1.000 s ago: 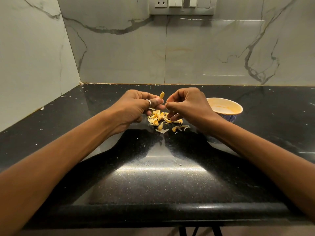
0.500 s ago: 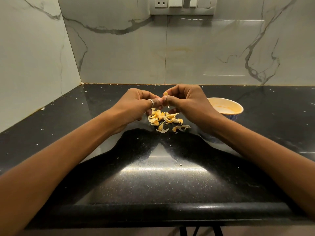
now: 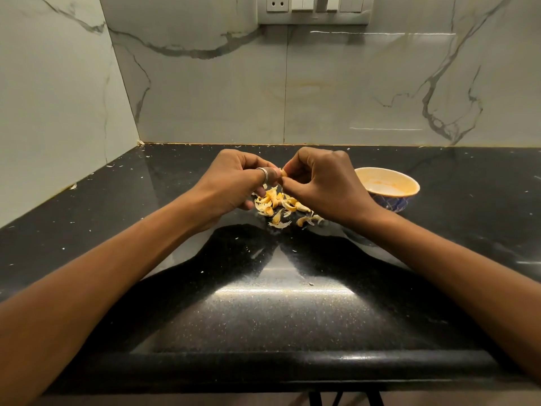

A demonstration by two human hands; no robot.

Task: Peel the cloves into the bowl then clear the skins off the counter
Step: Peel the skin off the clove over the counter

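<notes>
The rounded front edge of the black speckled worktop is nearest, with 2 bare forearms reaching out over it. Just below the grip, and a little nearer, a loose heap of papery yellow skins lies on the stone; whether whole cloves are mixed in is hard to tell. Above the heap the 2 hands meet. The left hand, wearing a silver ring, has its fingers curled in and pinches 1 small clove at the fingertips. The right hand is curled the same way, thumb and fingertips closed on that clove from the other side. Each grip is all but fully closed on it, and the clove is held clear of the worktop. To the right of the grip, close by the right wrist, stands a bowl, pale inside and blue-patterned outside. Beyond the grip rises a marble-veined wall, with a switch plate high above.
</notes>
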